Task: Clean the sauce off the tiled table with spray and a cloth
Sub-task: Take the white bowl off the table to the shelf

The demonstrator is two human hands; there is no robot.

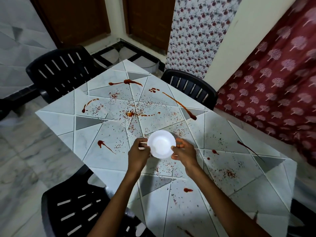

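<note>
Sauce [130, 114] hasn't been wiped at all yet, so the actual cleaning looks not started; the step in hand seems to be getting the top cleared first. A small white bowl [161, 144] is gripped from both sides over the near-middle of the table. The left hand [138, 153] is curled round its left rim, and the right hand [183, 152] is pinched on the right rim with the thumb on the edge. The bowl looks empty. Whether it's lifted or resting on the tiles can't be told.

Next, at a guess, the bowl gets parked somewhere off the table. Spray and cloth would then have to be fetched, since neither is seen anywhere.

The tiled table [56, 115] is pale with grey triangles and grout lines. It's been splattered all over: long streaks far and right, blobs near, a puddle in the middle, red flecks scattered between. The grout will probably need extra rubbing.

Black slatted chairs are pushed in at far left [63, 72], far right [191, 86] and near left [75, 207]. A maroon tree-print curtain [273, 82] hangs on the right, brown doors [73, 19] are seen at the far end, and a marble floor [20, 151] shows on the left
</note>
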